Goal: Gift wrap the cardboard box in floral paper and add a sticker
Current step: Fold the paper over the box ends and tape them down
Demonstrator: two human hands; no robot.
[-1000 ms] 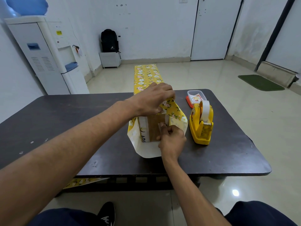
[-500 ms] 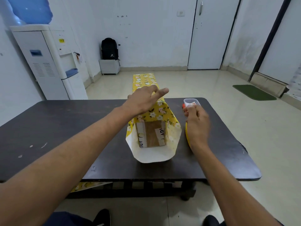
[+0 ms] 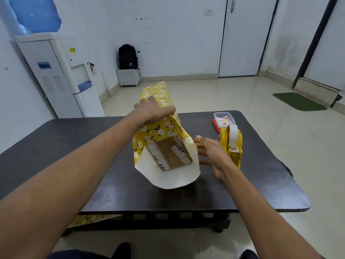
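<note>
The cardboard box lies tilted on the dark table, wrapped like a tube in yellow floral paper; its near end shows inside the open white paper mouth. My left hand grips the top of the wrapped box at its far part, thumb on the right side. My right hand hovers with spread fingers beside the paper's right edge, holding nothing. A clear container of stickers sits at the table's far right.
A yellow tape dispenser stands just right of my right hand. Floral paper extends past the table's far edge. A water dispenser stands at the left wall, a black backpack by the far wall, a green mat on the floor at right.
My right hand left the box's near end, reached over the tape dispenser, then came back beside the paper. The box has tilted and turned under my left hand.
</note>
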